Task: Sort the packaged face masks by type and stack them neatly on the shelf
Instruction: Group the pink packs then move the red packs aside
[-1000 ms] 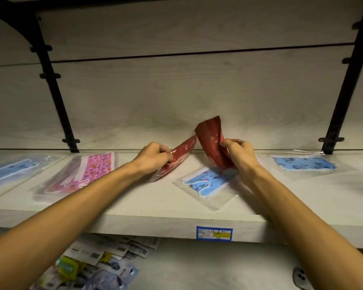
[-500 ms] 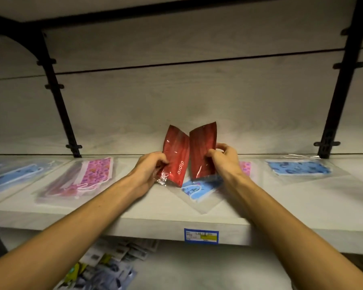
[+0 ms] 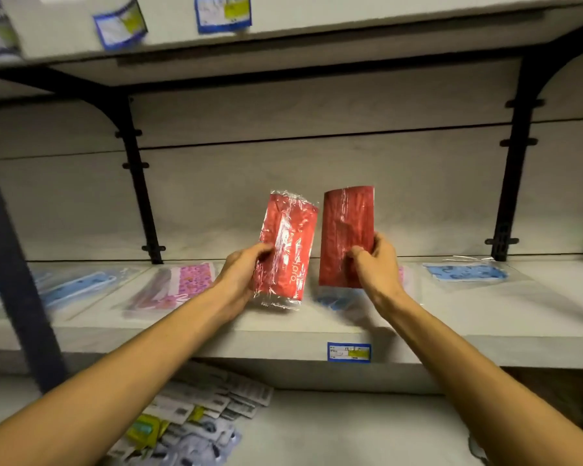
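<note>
The left hand (image 3: 246, 274) gripped one red pack (image 3: 286, 247) and the right hand (image 3: 376, 260) pinched the other red pack (image 3: 345, 230) (both upright). They stood side by side, just apart, above the shelf (image 3: 283, 331).

Left hand (image 3: 241, 274) and right hand (image 3: 377, 264) each hold a red mask pack (image 3: 288, 243) upright

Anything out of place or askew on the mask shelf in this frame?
Yes. Packs lie scattered on the shelf: the pink pack sits slanted, and a blue pack lies half hidden behind the red packs in both hands. Nothing looks damaged.
</note>
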`<state>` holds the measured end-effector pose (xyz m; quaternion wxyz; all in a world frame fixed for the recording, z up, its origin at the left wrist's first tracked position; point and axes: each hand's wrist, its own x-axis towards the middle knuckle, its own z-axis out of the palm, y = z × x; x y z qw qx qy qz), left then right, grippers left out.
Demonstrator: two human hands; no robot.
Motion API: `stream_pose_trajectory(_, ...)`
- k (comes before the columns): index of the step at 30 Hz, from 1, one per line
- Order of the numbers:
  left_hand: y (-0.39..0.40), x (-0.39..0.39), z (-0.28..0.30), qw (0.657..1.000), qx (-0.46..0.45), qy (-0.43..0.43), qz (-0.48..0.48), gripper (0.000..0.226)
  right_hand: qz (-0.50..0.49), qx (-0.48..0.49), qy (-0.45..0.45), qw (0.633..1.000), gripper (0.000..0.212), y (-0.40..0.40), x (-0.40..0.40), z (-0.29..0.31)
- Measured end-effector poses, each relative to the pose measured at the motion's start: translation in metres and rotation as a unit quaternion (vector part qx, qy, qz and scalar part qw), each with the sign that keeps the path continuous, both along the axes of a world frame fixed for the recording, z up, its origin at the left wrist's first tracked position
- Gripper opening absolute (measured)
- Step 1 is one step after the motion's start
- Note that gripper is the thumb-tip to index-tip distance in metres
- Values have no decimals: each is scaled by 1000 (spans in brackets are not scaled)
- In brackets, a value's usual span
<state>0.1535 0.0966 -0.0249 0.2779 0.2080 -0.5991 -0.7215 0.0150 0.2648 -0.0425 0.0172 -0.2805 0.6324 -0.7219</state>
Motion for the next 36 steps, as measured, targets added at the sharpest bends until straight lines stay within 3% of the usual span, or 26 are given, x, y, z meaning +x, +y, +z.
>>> stream_pose_trajectory(5, -9, 85, 3, 996, -86, -7, -15, 33, -20, -40, 3, 999, 27, -10, 72, 11)
stream_pose_trajectory(11, -36, 207, -8, 992, -119, -23, 19, 32, 65, -58, -26, 996, 25, -53, 181, 4)
stream_pose_trajectory(21, -112, 387, -19, 963, -134, -110, 209, 22, 205, -8, -14, 979, 25, -170, 362, -7)
stream_pose_trajectory(26, -168, 457, -22, 943, -141, -151, 259, 20, 259, 5, -18, 966, 19, -230, 421, 9)
stream_pose_trajectory(34, -299, 515, -26, 894, -201, -219, 335, 24, 254, 69, -8, 965, 26, -366, 464, 17)
stream_pose_trajectory(36, -334, 519, -26, 896, -209, -222, 322, 28, 252, 68, -15, 965, 23, -405, 469, 16)
